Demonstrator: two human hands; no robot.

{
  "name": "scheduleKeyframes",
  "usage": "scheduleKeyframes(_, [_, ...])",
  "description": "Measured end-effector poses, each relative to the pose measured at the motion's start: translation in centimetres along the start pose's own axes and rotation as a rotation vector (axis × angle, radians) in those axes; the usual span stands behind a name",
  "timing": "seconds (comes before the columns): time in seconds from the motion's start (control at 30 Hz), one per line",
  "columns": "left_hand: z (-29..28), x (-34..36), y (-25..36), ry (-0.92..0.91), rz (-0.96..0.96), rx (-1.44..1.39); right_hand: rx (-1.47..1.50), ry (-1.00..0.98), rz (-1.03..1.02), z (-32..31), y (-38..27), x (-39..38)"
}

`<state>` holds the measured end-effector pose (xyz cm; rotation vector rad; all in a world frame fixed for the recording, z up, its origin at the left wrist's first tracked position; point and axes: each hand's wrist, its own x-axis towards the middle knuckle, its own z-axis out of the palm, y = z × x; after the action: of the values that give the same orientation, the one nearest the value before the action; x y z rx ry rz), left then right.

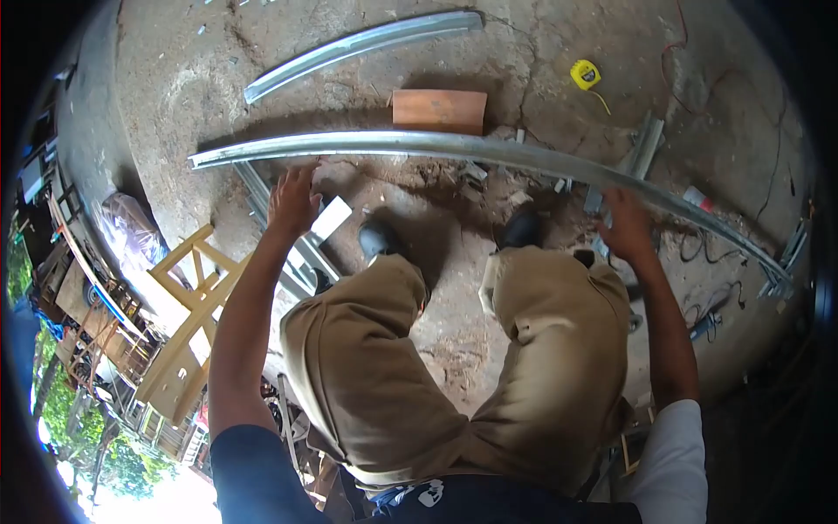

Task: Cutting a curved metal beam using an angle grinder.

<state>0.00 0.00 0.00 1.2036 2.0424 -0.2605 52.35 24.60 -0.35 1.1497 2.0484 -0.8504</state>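
Observation:
A long galvanized metal channel (419, 142) stretches across the floor in front of my feet, its right end curving toward me in this view. My left hand (294, 201) is just short of the channel's left part, with the fingers apart and nothing held. Close to the near edge of its right part is my right hand (625, 225), thumb apart from the fingers; whether the fingertips touch the metal is hard to make out. Beneath the channel's right part lies a short metal piece (648, 148). Other metal channels (305, 258) run beside my left forearm.
Beyond the long channel are a reddish-brown block (439, 110), a shorter metal channel (362, 45) and a yellow tape measure (585, 74). A yellow wooden frame (194, 306) stands at left. Metal offcuts (474, 175) lie near my shoes (522, 227). Cables (703, 249) lie at right.

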Motion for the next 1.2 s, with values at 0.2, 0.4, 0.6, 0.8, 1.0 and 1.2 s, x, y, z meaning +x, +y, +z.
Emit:
scheduleKeyframes(0.2, [6.3,10.2,-2.8,0.234,0.048,0.53,-0.244,0.664,-0.304,8.2,-4.2,11.6])
scheduleKeyframes(0.4, [6.5,12.1,-4.8,0.384,0.238,0.502,-0.021,0.683,-0.508,8.1,0.1,14.4])
scheduleKeyframes(0.6, [2.7,11.3,2.4,0.173,0.444,0.288,-0.09,0.306,-0.387,0.8,11.6,9.1])
scheduleKeyframes(0.8, [5.1,10.2,7.1,0.476,0.694,0.412,-0.079,-0.196,-0.039,-3.0,22.8,10.4])
scheduleKeyframes(1.0, [8.0,12.6,9.2,0.311,0.76,0.358,-0.252,0.499,-0.216,1.9,11.2,7.5])
scheduleKeyframes(1.2, [9.1,14.0,12.4,0.4,0.796,0.446,-0.344,0.786,-0.277,6.8,1.8,10.2])
